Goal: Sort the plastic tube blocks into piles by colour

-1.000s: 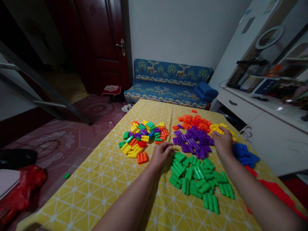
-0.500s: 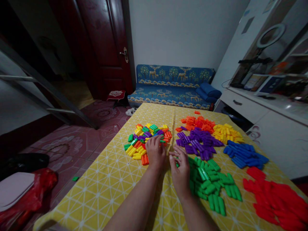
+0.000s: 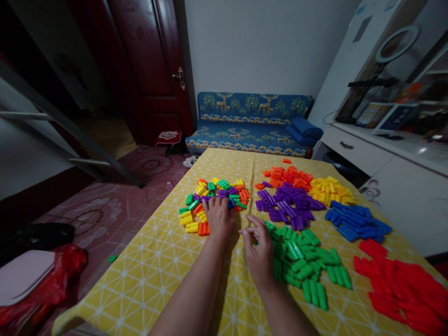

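- Yellow patterned cloth (image 3: pixel 150 280), 1: spread over the tabletop, a light ground for the blocks.
- Single-colour piles, 6: red pile (image 3: pixel 402 284), green pile (image 3: pixel 297 252), purple pile (image 3: pixel 294 200), blue pile (image 3: pixel 357 219), orange pile (image 3: pixel 289 176), yellow pile (image 3: pixel 331 190); grouping probably keeps shades distinct. Overlap prevents a count of blocks.
- Mixed pile (image 3: pixel 192 205), 1: colours jumbled, set apart from the others.
- Hands, 2: left hand (image 3: pixel 220 219) over the mixed pile, fingers spread and bent down, likely for reach; right hand (image 3: pixel 259 252) beside the green pile, fingers half-curled. Cannot tell whether either grips a block.
- Stray orange block (image 3: pixel 287 161), 1: beyond the orange pile.
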